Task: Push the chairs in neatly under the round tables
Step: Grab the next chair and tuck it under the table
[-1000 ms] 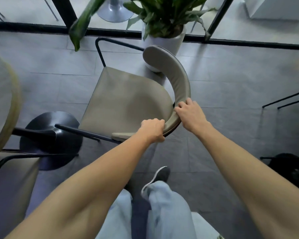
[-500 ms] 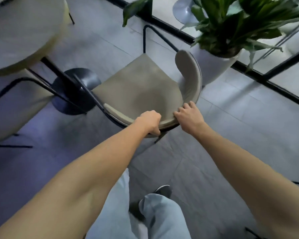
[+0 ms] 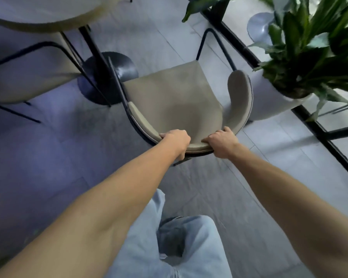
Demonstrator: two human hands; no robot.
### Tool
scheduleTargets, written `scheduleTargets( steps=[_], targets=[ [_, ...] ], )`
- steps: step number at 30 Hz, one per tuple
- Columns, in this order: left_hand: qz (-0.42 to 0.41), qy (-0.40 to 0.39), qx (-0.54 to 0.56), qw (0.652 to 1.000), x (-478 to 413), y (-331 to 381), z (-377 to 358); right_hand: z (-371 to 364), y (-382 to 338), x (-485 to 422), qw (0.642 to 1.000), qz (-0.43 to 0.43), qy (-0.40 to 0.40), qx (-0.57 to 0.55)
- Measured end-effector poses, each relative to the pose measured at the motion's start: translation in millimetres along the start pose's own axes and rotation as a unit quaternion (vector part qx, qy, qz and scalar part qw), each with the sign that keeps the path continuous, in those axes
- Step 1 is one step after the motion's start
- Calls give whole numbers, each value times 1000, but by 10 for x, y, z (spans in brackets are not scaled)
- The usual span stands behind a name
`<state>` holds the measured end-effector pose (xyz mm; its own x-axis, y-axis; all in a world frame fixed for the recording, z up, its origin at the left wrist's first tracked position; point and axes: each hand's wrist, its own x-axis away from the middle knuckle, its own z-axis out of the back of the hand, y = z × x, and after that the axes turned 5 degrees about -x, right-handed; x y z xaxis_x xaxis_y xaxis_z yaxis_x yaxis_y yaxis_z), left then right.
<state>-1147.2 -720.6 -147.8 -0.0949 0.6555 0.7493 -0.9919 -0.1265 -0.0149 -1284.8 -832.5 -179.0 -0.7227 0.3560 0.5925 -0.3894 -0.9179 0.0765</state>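
Note:
A beige padded chair (image 3: 175, 97) with a thin black frame stands in front of me, its seat facing the round table (image 3: 48, 15) at the top left. My left hand (image 3: 177, 139) grips the curved backrest at its near left part. My right hand (image 3: 222, 142) grips the same backrest a little to the right. The table's black post and round base (image 3: 100, 77) stand just left of the chair's front corner. The chair's seat lies outside the table's edge.
A second beige chair (image 3: 24, 77) sits partly under the table at the left. A white pot with a large green plant (image 3: 301, 63) stands close to the chair's right side. A black-framed glass wall (image 3: 317, 127) runs along the right. My leg and shoe (image 3: 173, 237) are below.
The chair has swung round so its seat now faces the table, and it stands nearer the table base. Both hands kept their grip on the backrest; my view turned left.

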Motion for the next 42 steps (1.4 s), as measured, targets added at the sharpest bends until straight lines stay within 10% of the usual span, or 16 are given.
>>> scheduleTargets(
  steps=[21,42],
  targets=[
    [205,175,73,960,152,296,-709,176,38,-193,993,106,15,55],
    [274,177,126,937,-679,-504,273,1179,707,-1603,980,162,14,115]
  ],
)
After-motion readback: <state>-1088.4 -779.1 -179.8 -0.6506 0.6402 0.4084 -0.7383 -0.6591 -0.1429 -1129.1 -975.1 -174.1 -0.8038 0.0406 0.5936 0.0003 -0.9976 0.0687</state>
